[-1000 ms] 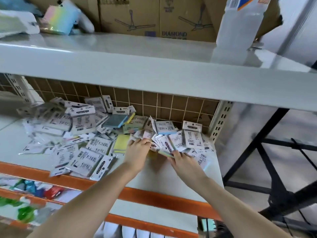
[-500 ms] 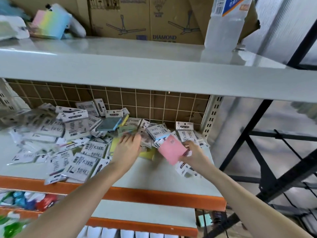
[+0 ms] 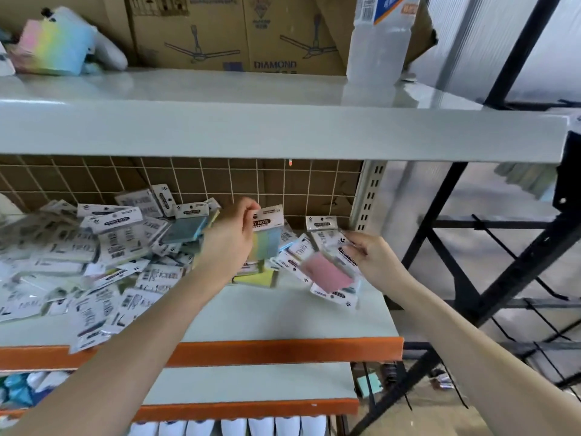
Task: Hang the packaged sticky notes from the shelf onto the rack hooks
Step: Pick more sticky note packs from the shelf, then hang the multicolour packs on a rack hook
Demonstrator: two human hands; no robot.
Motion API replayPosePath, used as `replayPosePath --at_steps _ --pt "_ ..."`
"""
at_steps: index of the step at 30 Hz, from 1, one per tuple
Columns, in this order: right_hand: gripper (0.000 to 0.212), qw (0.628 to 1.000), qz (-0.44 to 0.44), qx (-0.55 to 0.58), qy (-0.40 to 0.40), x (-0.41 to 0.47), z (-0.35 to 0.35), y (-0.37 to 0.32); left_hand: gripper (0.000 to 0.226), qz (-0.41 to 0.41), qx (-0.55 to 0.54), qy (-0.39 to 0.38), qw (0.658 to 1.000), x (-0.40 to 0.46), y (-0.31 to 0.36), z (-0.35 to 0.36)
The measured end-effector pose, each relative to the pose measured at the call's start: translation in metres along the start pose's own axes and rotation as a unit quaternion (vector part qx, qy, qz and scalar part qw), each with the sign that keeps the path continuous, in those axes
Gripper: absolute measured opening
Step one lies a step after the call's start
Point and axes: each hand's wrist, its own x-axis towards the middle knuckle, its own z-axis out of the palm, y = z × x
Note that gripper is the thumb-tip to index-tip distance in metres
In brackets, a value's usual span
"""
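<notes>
A heap of packaged sticky notes [image 3: 103,247] covers the left and middle of the grey shelf [image 3: 283,316]. My left hand [image 3: 231,240] pinches a pastel multicolour pack [image 3: 267,239] by its header card and holds it upright above the heap. My right hand [image 3: 371,259] grips a small stack of packs with a pink pack [image 3: 327,272] on top, tilted, just above the shelf's right part. A yellow pack [image 3: 261,276] lies on the shelf between my hands.
A wire grid panel [image 3: 283,184] backs the shelf. The upper shelf [image 3: 283,133] overhangs close above and carries cardboard boxes [image 3: 239,33]. An orange beam [image 3: 283,350] edges the shelf front. A black metal rack frame [image 3: 471,262] stands to the right.
My left hand has lifted a pastel pack out of the heap. My right hand has raised the pink pack with others and moved right. The camera has moved closer.
</notes>
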Motion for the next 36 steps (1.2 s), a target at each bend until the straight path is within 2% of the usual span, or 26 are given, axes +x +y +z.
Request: replayPosePath --at_steps 5,7,9,15,19,21,24,26,29,33,36 --pt "0.016 0.999 0.009 -0.04 0.023 -0.03 -0.035 -0.007 0.024 0.012 -0.057 -0.068 0.996 -0.002 0.038 0.018" --pt "0.027 0.997 0.004 -0.063 0.037 -0.048 -0.052 -0.009 0.023 0.021 -0.104 -0.091 0.99 -0.003 0.058 0.024" --pt "0.032 0.995 -0.009 -0.083 0.046 -0.067 -0.069 -0.013 0.022 0.037 -0.155 -0.123 0.98 -0.006 0.08 0.028" --pt "0.019 0.992 -0.046 -0.092 0.079 -0.123 -0.123 -0.016 0.019 0.106 -0.181 -0.25 0.945 -0.023 0.15 0.038" --pt "0.011 0.989 -0.063 -0.095 0.095 -0.157 -0.162 -0.004 0.017 0.164 -0.231 -0.287 0.915 -0.031 0.198 0.032" --pt "0.01 0.989 -0.061 -0.092 0.101 -0.173 -0.183 0.004 0.009 0.172 -0.246 -0.309 0.902 -0.034 0.227 0.033" --pt "0.012 0.987 -0.07 -0.09 0.117 -0.193 -0.213 0.021 0.049 0.166 -0.247 -0.358 0.885 -0.042 0.273 0.041" --pt "0.02 0.986 -0.07 -0.082 0.128 -0.209 -0.234 0.03 0.048 0.184 -0.235 -0.362 0.883 -0.048 0.308 0.05" --pt "0.03 0.984 -0.07 -0.07 0.15 -0.228 -0.263 0.044 0.023 0.175 -0.272 -0.346 0.881 -0.056 0.355 0.065" --pt "0.035 0.98 -0.073 -0.042 0.182 -0.25 -0.304 0.066 0.041 0.144 -0.329 -0.341 0.869 -0.061 0.41 0.083" --pt "0.028 0.977 -0.04 -0.003 0.208 -0.262 -0.336 0.085 0.026 0.141 -0.348 -0.317 0.871 -0.061 0.441 0.093"
